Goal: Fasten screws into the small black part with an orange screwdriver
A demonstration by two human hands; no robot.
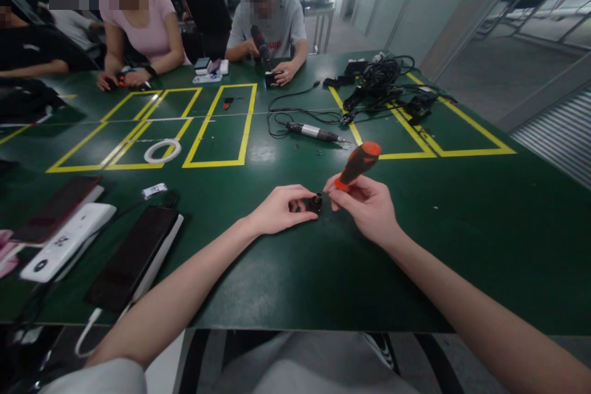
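Observation:
Between the thumb and fingers of my left hand [281,209] is a small dark round part [316,203], held low over the green tabletop. My right hand [369,206] grips a screwdriver [359,163] with a red and black handle, which tilts up and to the right. The screwdriver's shaft is mostly hidden by my fingers, and I cannot tell whether its tip touches the dark part. Both hands are close together in the middle of the table.
A corded electric screwdriver [316,132] and a cable heap [383,77] lie beyond. At left are a white tape ring [161,151], a power strip [69,240] and a phone [133,258]. Across the green table [295,283], a person holds a power drill [261,46].

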